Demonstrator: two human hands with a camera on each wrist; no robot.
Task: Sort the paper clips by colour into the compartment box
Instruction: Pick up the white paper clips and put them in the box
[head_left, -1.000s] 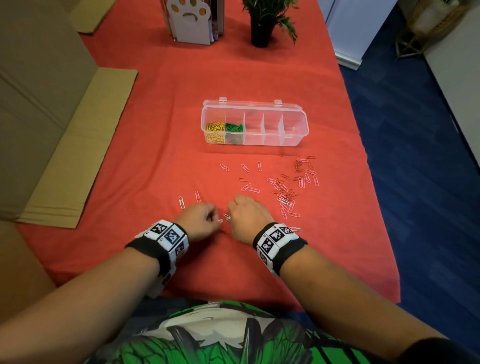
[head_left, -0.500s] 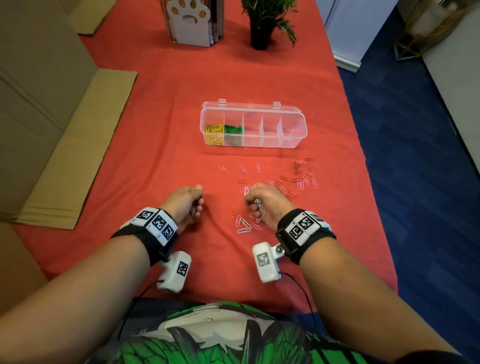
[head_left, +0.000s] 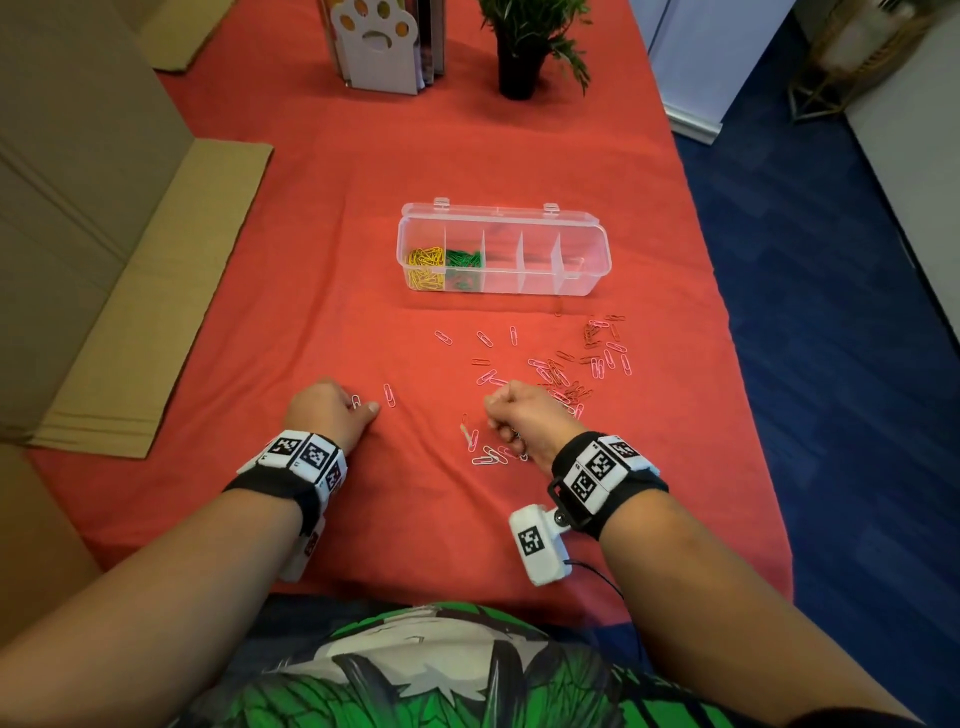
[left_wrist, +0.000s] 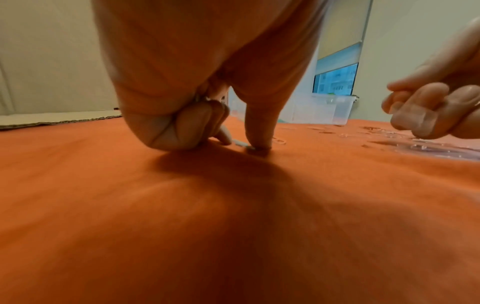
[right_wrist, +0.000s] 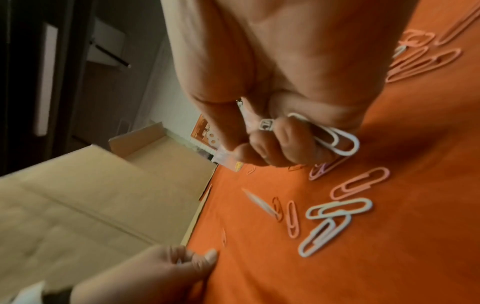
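Observation:
The clear compartment box stands mid-table on the red cloth, with yellow clips in its leftmost cell and green clips in the cell beside it. Pink, red and white clips lie scattered in front of it. My left hand is low on the cloth, thumb and forefinger pinching a white clip; another white clip lies just to its right. My right hand is a fist that grips several white clips, and more loose clips lie beneath it.
Flattened cardboard lies along the table's left side. A white paw-print holder and a potted plant stand at the far end. The table's right edge drops to blue floor.
A second ago both hands were together near the front middle. The left hand has moved left to the two white clips; the right has moved right and rolled over, holding white clips.

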